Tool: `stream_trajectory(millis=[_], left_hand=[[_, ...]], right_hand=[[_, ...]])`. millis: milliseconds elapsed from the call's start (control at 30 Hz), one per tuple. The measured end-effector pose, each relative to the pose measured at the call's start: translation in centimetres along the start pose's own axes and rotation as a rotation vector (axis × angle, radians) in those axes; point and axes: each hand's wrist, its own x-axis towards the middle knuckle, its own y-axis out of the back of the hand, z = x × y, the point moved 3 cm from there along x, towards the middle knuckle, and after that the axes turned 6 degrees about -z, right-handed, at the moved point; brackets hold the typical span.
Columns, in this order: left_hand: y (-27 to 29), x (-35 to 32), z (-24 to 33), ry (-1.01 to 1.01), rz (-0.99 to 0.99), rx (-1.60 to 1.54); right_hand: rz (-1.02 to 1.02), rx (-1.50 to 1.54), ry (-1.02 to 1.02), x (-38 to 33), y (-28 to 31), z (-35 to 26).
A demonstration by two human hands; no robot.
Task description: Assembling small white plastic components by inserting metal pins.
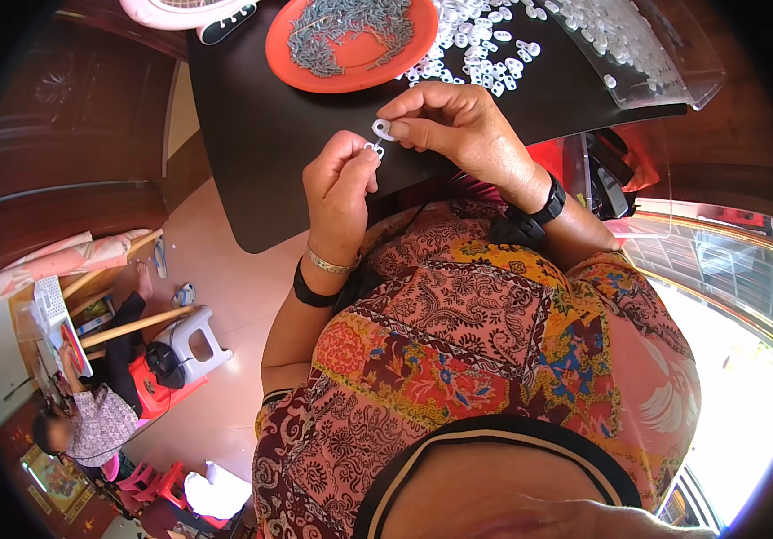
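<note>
My left hand (341, 184) is closed, its thumb and forefinger pinching a small white plastic piece with round holes (375, 151). Just above it, my right hand (463, 130) grips a white oval plastic piece with a hole (382, 129) between thumb and fingertips. A thin dark line shows between the two pieces; whether it is a screw I cannot tell. Both hands are over the near edge of the black table (251, 162). Beyond them sits an orange plate (332, 86) holding a heap of small grey screw-like parts (337, 36). Loose white oval pieces (485, 54) lie scattered right of the plate.
A clear plastic bin (701, 90) with many white pieces lies tipped at the table's far right. A pink-and-white object (184, 13) is at the far left corner. Off to the left, another person (108, 422) sits near a grey stool (198, 346).
</note>
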Motion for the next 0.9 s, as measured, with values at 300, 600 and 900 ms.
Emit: stream_trajectory(millis=[300,600,900], left_hand=[[0.10,0.00,-0.01,0.004,0.000,-0.001],[0.09,0.03,0.00,-0.002,-0.007,0.012],[-0.06,0.06,0.17,0.014,-0.025,0.001]], right_hand=[[-0.005,-0.027,-0.049,0.03,0.09,-0.36],[-0.031,-0.063,-0.017,0.09,-0.04,0.10],[-0.065,-0.139,0.002,0.17,-0.46,-0.10]])
